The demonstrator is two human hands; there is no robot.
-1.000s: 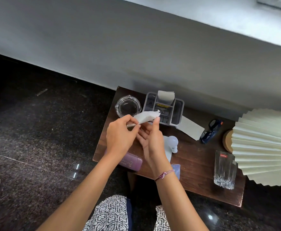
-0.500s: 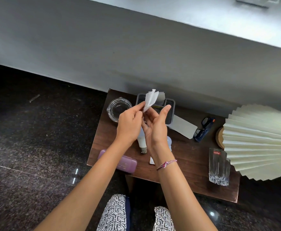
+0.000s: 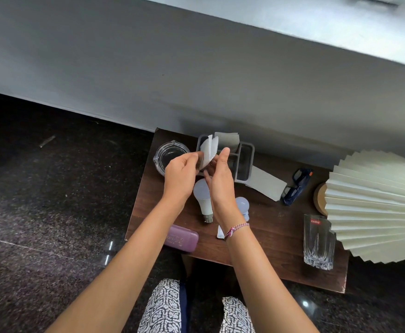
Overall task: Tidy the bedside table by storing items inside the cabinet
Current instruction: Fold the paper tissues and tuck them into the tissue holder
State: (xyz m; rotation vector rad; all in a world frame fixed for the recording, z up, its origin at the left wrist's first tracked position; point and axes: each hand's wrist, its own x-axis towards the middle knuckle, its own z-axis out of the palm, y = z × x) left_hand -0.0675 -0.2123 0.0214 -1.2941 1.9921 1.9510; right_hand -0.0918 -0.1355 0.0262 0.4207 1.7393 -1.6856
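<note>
White folded paper [image 3: 208,151] is in the air between both hands, over the dark wood bedside table [image 3: 268,231]. Left hand [image 3: 180,175] pinches the paper's lower left edge between thumb and fingertips. Right hand [image 3: 220,179] stands edge-on just right of it, palm facing the left hand, thumb straight up beside the paper's right edge. Its fingers are mostly hidden behind the paper and the left hand, so I cannot tell whether it grips the paper or only backs it. A pink braided bracelet [image 3: 236,228] is on the right wrist. Directly beyond the hands is a grey caddy [image 3: 243,162] with another sheet [image 3: 226,140] standing in its back slot. Beyond the left hand, slightly to its left, sits a glass ashtray [image 3: 170,156]. Under and between the wrists a large white bulb [image 3: 202,198] lies on its side, cap toward the person. A small bulb [image 3: 242,204] is just right of the right wrist, and a small white sachet [image 3: 220,233] shows by the bracelet. A purple case [image 3: 182,239] lies under the left forearm at the table's near edge. Right of the right hand: a flat white card [image 3: 265,183], then dark blue glasses [image 3: 296,186], then a pleated cream lampshade [image 3: 377,207] far right. A cut-glass tumbler [image 3: 318,241] stands upright near the shade's lower edge.
</note>
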